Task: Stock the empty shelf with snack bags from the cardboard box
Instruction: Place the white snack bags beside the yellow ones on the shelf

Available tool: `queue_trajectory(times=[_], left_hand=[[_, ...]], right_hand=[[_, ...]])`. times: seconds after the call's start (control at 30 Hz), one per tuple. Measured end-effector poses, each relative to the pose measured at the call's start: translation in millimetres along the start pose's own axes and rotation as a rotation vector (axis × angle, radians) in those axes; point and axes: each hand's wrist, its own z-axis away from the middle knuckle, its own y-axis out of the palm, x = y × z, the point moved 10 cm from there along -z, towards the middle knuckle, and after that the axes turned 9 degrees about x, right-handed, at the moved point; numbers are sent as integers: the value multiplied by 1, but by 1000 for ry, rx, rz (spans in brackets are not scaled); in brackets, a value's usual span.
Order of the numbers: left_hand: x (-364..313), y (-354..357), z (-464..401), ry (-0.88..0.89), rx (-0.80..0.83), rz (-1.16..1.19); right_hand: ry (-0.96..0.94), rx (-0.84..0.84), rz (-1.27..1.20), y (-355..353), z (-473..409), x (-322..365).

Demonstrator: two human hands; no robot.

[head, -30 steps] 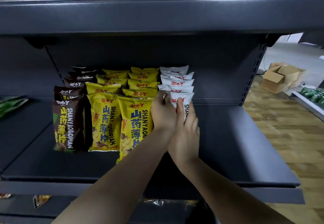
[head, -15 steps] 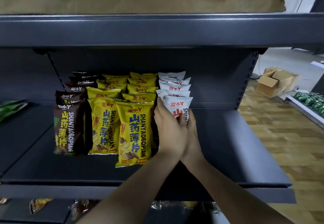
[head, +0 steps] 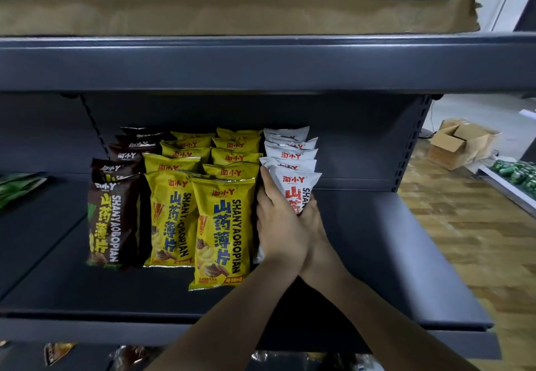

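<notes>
Head view. Item: white snack bag (head: 294,189), upright, long axis vertical, directly ahead of our hands and in contact with both. Our left hand (head: 280,225), the nearer to us, covers its lower left face, fingers lying up the bag's edge. Our right hand (head: 311,214) sits behind the left, fingers curled round the bag's lower right. More white bags (head: 290,150) stand just beyond; yellow bags (head: 220,225) just left of the hands.
</notes>
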Motion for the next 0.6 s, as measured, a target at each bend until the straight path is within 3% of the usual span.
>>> queue_trajectory(times=[0.23, 0.5, 0.6], left_hand=[[3, -1, 3, 93, 7, 45], [5, -4, 37, 219, 109, -166], [7, -15, 54, 347, 87, -204]], right_hand=[[60, -46, -14, -11, 7, 13], [75, -73, -126, -7, 6, -2], [74, -112, -128, -8, 8, -2]])
